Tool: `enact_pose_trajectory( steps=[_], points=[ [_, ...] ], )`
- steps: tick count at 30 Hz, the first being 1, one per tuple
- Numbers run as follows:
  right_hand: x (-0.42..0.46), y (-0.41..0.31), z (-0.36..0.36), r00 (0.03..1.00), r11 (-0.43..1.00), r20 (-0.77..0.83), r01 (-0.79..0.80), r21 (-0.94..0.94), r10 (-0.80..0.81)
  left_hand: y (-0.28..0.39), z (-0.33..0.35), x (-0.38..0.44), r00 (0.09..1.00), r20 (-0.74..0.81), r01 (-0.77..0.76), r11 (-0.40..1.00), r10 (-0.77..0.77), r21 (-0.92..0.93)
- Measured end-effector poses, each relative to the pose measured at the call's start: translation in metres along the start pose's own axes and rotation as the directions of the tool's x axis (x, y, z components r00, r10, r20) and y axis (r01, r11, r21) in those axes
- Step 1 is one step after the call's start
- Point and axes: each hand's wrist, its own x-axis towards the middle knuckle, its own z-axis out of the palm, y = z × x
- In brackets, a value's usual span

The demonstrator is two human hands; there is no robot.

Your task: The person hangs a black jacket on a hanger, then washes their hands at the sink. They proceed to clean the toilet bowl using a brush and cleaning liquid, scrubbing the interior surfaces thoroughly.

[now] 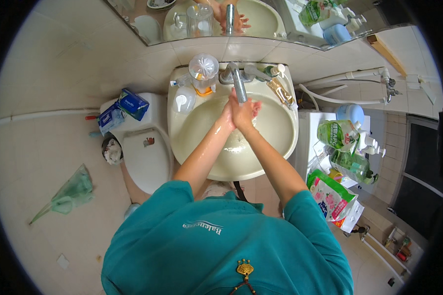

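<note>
My left hand (227,111) and my right hand (242,113) are pressed together, wet, under the spout of a chrome faucet (239,83). They are over the basin of a cream ceramic washbasin (192,155). Fingertips stick out to the right of the joined hands, and the spout covers part of them. No object shows in either hand, though the palms are hidden. Water glistens on my left forearm and in the basin. The faucet's lever handle (257,72) is turned to the right.
Clear plastic cup (203,66), pump bottle (184,99), gold tube (280,91) and green pump bottle (271,72) line the rim. Left are a toilet (146,155), blue tissue packs (133,104) and waste bin (112,150). Right, several detergent containers (337,134) crowd a white surface. A mirror (258,18) hangs above.
</note>
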Motion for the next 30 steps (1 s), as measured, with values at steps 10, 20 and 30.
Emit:
enact_pose_trajectory(
  steps=[10,20,30],
  points=[
    [0.027,0.034,-0.019,0.946,0.994,0.314,-0.056,-0.099,0.085,-0.029,0.012,-0.008,0.964,0.084,-0.266,0.913,0.252,0.309],
    [0.011,0.072,0.013,0.776,0.774,0.464,-0.58,0.256,0.428,-0.042,-0.024,0.017,0.984,0.102,-0.149,0.989,0.145,0.026],
    [0.023,0.029,-0.008,0.919,0.937,0.226,-0.345,0.061,0.323,-0.037,0.025,-0.026,0.968,0.043,-0.25,0.945,0.247,0.211]
  ],
)
